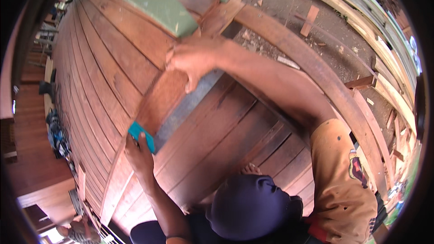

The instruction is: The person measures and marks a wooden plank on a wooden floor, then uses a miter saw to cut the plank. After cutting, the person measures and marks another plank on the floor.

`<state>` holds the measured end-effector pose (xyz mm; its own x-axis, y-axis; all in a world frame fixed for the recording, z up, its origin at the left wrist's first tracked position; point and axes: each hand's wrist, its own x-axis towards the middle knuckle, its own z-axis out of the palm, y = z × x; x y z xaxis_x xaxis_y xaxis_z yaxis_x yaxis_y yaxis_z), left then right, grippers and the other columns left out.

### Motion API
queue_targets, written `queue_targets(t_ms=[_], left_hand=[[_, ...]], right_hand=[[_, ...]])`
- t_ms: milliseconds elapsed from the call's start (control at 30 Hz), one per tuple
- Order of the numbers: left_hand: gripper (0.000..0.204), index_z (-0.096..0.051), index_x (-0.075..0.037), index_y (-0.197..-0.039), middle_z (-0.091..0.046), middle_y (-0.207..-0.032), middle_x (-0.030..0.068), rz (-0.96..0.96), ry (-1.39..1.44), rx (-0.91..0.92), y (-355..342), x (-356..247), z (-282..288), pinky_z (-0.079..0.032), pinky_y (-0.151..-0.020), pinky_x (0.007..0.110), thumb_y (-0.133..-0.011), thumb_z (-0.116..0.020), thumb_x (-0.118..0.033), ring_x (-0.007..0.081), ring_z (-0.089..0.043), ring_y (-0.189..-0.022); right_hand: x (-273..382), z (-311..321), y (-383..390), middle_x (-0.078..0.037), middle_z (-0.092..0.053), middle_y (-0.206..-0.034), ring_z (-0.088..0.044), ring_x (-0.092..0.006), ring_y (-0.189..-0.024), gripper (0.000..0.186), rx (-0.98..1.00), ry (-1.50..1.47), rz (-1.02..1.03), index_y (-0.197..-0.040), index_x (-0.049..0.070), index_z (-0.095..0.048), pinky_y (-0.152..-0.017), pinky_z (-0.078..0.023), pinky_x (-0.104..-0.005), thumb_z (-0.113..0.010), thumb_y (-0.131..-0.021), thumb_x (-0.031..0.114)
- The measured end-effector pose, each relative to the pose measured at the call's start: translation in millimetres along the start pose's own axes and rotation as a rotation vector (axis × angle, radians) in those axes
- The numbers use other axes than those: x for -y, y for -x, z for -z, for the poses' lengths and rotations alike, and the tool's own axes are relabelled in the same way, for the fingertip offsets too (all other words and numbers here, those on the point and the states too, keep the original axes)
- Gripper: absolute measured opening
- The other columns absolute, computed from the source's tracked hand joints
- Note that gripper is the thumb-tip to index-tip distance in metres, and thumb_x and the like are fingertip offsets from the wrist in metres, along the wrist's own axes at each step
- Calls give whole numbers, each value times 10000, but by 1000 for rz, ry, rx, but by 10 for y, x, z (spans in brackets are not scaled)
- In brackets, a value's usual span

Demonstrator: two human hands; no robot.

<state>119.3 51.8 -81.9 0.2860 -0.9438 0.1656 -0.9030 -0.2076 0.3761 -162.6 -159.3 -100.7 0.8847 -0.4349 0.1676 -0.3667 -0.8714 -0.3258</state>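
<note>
1 saw-like blade [165,101], between the hands, over brown planks [108,58]. Left hand [139,152]: pinching its teal end [147,138]. Right hand [194,58]: at upper end, grip unclear. Risk: cut fingers, if either grip slips.
</note>
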Motion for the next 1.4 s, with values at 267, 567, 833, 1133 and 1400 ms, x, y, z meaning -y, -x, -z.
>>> queue_targets(t_ms=[267, 567, 833, 1133, 1400], left_hand=[[256, -609, 59, -1086, -567, -756, 169, 10, -28, 34, -37, 30, 16, -436, -605, 409, -1005, -641, -182, 239, -532, -661], [281, -605, 68, -1069, -584, -790, 164, 129, -20, 70, -15, -117, 62, -453, -646, 415, -1019, -638, -207, 240, -557, -692], [288, -625, 73, -1097, -598, -800, 166, 96, -18, 37, -10, -72, 64, -460, -649, 413, -1022, -635, -205, 242, -565, -698], [318, -649, 73, -1163, -640, -830, 173, 10, -40, 43, -48, -13, 30, -472, -659, 411, -1016, -637, -209, 226, -589, -726], [367, -668, 79, -1178, -691, -849, 181, 83, -80, 105, -53, -26, 70, -512, -690, 396, -1034, -624, -255, 215, -621, -732]], right_hand=[[41, -229, -29, -160, -657, -1184, -643, -355, -1140, 722, -118, 67, 21, -1191, 15, -711, -984, -543, -455, -884, -664, 477], [23, -69, -55, -158, -650, -1159, -625, -340, -1157, 778, -43, -77, 35, -1229, 7, -711, -1002, -535, -431, -903, -629, 462], [54, -16, -69, -142, -637, -1173, -590, -315, -1191, 783, -7, -75, 15, -1265, 30, -716, -1013, -519, -413, -904, -635, 455], [-102, -166, -119, -171, -657, -1141, -642, -350, -1111, 769, -66, -92, 90, -1250, 27, -715, -951, -531, -444, -903, -620, 428], [119, 386, 152, -245, -585, -1455, -601, -390, -1292, 793, 262, -98, 42, -1468, -13, -534, -1093, -468, -457, -776, -884, 467]])
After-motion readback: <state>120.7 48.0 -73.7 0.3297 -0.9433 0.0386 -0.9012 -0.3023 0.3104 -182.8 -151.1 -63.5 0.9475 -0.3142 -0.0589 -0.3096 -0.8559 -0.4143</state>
